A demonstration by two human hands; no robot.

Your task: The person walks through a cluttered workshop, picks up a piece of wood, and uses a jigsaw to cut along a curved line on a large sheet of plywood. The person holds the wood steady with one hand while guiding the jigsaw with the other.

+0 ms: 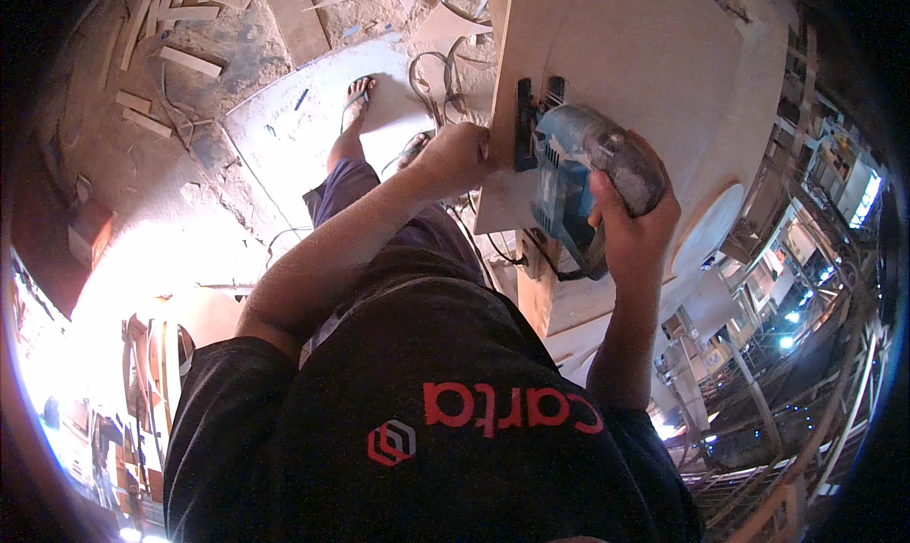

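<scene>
Far left: wood strips (191, 62) scattered. Left hand (462, 159) curled at left edge of pale board (664, 79); cannot tell if gripping. Teal power tool (566, 169) on board near that edge, right hand (637, 223) wrapped round its handle.

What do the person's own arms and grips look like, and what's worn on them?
The left grip and right grip are bare, with no gloves visible. Both forearms are uncovered, and no watch shows on either wrist. Short, dark, unmarked-looking sleeves belong to a dark T-shirt with red lettering and a red-and-grey hexagonal emblem.
</scene>
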